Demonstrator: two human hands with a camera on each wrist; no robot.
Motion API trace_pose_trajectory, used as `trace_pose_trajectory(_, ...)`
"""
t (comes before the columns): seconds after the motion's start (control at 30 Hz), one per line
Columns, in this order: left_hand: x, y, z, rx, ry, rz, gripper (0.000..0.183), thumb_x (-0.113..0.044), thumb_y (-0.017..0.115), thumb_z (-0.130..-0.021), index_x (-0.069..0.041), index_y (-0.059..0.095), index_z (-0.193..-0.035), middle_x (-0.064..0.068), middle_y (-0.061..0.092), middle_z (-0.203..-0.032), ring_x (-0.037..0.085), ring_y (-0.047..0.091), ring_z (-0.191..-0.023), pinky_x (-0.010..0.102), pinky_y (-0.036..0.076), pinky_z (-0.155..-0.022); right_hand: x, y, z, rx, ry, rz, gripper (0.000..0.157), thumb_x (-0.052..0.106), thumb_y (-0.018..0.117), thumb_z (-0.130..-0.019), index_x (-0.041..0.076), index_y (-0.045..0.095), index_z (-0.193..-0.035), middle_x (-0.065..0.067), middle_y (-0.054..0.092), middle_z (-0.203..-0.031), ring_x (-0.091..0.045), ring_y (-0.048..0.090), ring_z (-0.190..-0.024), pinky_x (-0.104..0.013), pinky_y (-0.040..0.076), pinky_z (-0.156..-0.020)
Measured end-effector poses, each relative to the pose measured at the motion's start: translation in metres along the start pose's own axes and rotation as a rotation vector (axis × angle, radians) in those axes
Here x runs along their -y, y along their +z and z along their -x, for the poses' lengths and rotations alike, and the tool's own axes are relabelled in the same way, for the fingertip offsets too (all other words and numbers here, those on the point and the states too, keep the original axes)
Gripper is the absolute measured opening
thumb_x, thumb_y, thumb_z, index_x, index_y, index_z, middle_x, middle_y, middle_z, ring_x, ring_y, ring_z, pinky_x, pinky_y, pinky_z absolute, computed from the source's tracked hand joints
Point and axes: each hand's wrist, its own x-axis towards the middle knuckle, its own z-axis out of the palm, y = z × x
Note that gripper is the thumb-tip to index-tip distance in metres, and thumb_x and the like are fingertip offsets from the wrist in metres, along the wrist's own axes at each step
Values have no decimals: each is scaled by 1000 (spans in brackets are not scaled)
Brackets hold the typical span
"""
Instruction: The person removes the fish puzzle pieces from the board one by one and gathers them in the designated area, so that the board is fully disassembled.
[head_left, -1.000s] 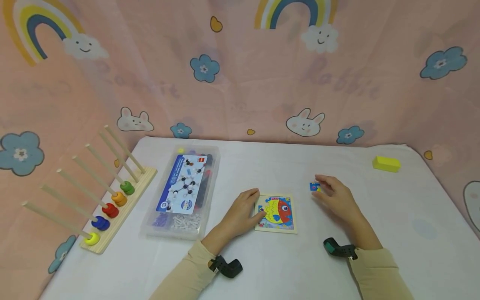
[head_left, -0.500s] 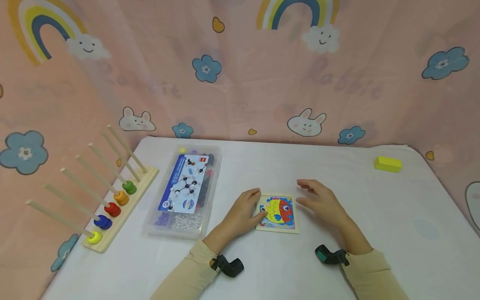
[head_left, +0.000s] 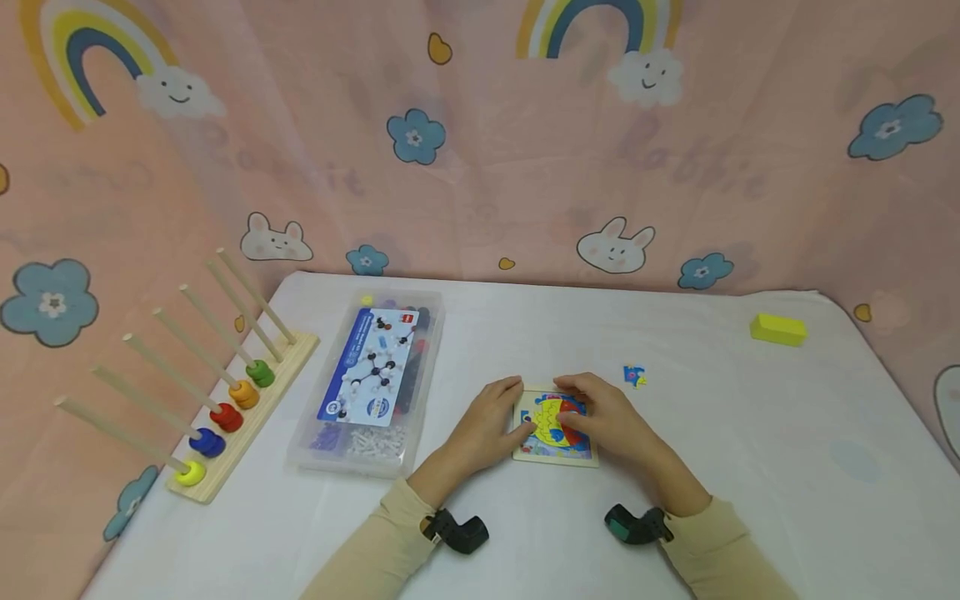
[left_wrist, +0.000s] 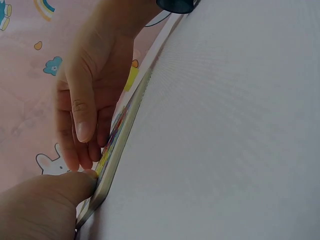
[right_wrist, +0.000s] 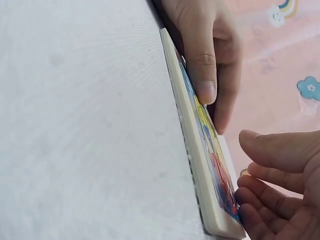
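A square wooden fish puzzle [head_left: 555, 454] lies on the white table, its picture yellow, red and blue. My left hand [head_left: 483, 425] holds it by the left side, the thumb pressing on the picture and the fingers along the edge. From the right, my right hand [head_left: 611, 417] reaches over the red head of the fish with fingers spread and nothing between them; in the right wrist view its fingertips [right_wrist: 245, 210] are right at the board's edge. A small blue and yellow puzzle piece [head_left: 633, 376] lies on the table beyond the right hand.
Left of the puzzle sits a clear plastic box [head_left: 367, 383] of molecular model parts. Farther left stands a wooden peg rack [head_left: 255, 392] with coloured rings. A yellow block [head_left: 777, 329] rests at the back right. Behind the table hangs a pink printed cloth [head_left: 480, 167].
My right hand has let go of the small puzzle piece, leaving it on the table, and has moved left over the fish puzzle. The left hand has stayed in place.
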Motion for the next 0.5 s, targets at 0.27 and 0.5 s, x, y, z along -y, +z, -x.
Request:
trace_pose_trajectory(0.27,-2,-1,-1,2,-10,-5,62,-35,61,-91,1,44,-139,11,44,-145,24,39,-135,37,33,-113,1,6,-6,18,26,61,39,14,71,-84,3,60,-119,-13,56,-119,-29,54,-111,-50,46,-100)
trace_pose_trajectory(0.5,-2,-2,-1,11,-15,-6,63,-35,61,-91,0,44,-140,11,43,-145,24,39,-136,36,33,-114,0,11,-8,-1,40,126,34,15,73,-82,6,63,-114,-12,55,-115,-27,53,-107,-48,47,-99)
